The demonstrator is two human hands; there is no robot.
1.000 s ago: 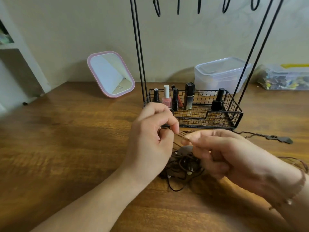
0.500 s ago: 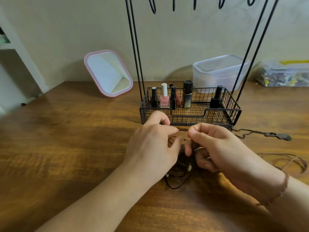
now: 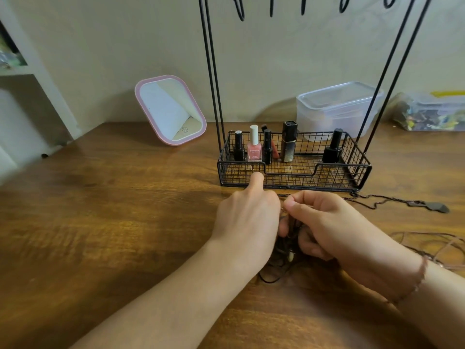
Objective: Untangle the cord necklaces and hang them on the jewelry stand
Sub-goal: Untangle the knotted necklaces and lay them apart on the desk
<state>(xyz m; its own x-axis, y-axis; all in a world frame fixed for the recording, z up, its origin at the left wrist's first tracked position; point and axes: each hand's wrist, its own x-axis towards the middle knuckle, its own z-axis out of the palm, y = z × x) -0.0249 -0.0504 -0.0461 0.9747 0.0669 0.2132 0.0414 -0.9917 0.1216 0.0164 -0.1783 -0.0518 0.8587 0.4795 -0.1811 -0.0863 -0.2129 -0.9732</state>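
Note:
A dark tangle of cord necklaces (image 3: 285, 250) lies on the wooden table (image 3: 113, 222) between my two hands. My left hand (image 3: 247, 220) covers its left side, fingers curled into the cords, index finger pointing up toward the basket. My right hand (image 3: 327, 222) pinches cords at the top of the tangle. The black wire jewelry stand (image 3: 214, 71) rises behind, its hooks (image 3: 239, 11) bare at the top edge. A separate dark necklace with a pendant (image 3: 432, 206) lies at the right, and a brown cord (image 3: 440, 245) trails near my right wrist.
The stand's wire basket (image 3: 294, 182) holds several nail polish bottles and a lipstick. A pink-framed mirror (image 3: 171, 110) leans at the wall on the left. A lidded clear plastic box (image 3: 337, 109) and a bag of small items (image 3: 432, 113) sit at the back right.
Both hands have dropped from above the tangle down onto it, closer to the table. The cord stretched between my fingertips is no longer held up.

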